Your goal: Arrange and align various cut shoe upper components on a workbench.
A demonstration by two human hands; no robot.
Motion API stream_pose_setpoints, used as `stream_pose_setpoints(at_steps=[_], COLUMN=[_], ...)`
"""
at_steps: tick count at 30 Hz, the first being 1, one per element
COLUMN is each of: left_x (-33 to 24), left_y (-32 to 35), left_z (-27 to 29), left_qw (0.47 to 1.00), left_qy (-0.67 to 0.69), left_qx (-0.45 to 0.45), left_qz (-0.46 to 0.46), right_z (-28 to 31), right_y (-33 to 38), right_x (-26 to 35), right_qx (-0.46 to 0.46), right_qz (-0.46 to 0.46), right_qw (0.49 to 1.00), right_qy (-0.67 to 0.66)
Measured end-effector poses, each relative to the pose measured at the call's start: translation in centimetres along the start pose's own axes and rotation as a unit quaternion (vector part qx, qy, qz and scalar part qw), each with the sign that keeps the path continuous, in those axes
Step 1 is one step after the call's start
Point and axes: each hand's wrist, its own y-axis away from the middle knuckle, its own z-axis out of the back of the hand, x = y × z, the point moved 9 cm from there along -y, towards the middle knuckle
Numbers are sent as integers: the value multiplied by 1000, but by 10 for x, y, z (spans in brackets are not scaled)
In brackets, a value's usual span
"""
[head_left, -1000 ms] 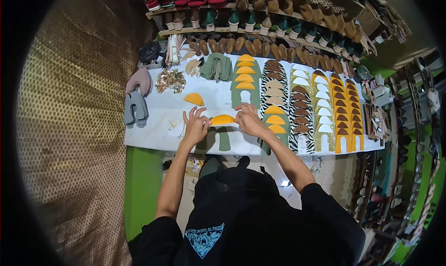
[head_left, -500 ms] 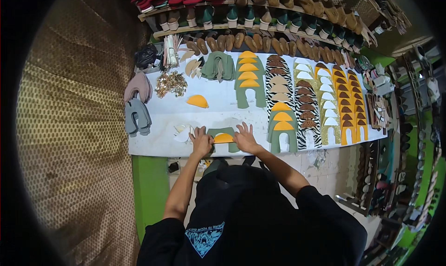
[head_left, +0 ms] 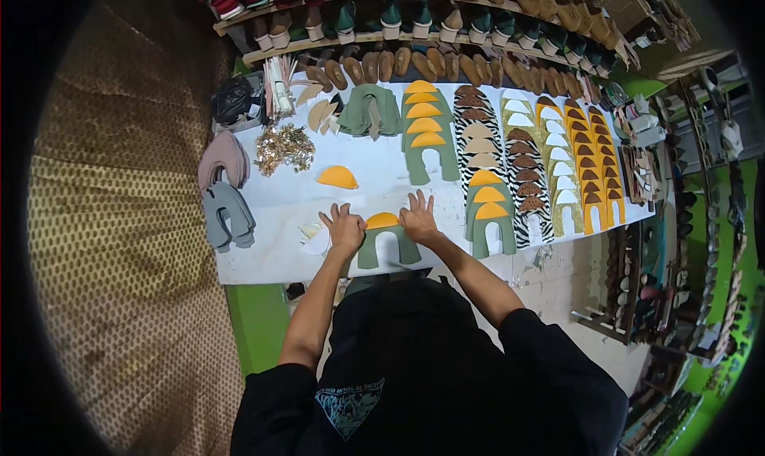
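Observation:
An orange half-moon piece [head_left: 382, 220] lies along the far, curved end of a green U-shaped piece [head_left: 369, 250] near the table's front edge. At the half-moon's left corner my left hand [head_left: 346, 228] pinches with thumb and forefinger, its other fingers raised. My right hand [head_left: 419, 219] grips the right corner in the same way. The exact fingertip contact is partly hidden. Just left of my left hand lie white scraps [head_left: 313, 237]. Another orange half-moon [head_left: 337, 177] rests alone farther back.
Overlapping rows of U-shaped pieces with half-moons [head_left: 484, 197] cover the table's right side. Grey [head_left: 229, 217] and pink [head_left: 223, 159] stacks stand at the left edge, near a pile of gold bits [head_left: 284, 149]. Folded green pieces [head_left: 370, 111] lie behind. Shoe racks [head_left: 438, 37] border the back.
Both hands have moved away from me with the orange half-moon, from across the green piece's middle up to its far end. The whole view has shifted slightly.

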Motion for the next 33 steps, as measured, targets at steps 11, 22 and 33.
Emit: stream_pose_setpoints(at_steps=[11,22,33], left_x=[1,-7,-12], left_y=[-3,2,12], left_z=[2,2,7], left_qw=[999,995,982], left_qy=[-3,-7,-42], left_qx=[-47,-85,-160], left_qz=[-16,-51,-90], right_z=[-1,7,3], right_y=[-3,3,10], right_x=[4,7,16], right_qx=[-70,-92,-169], right_qz=[-10,-5,21], right_qw=[997,996,984], right_qy=[26,-20,45])
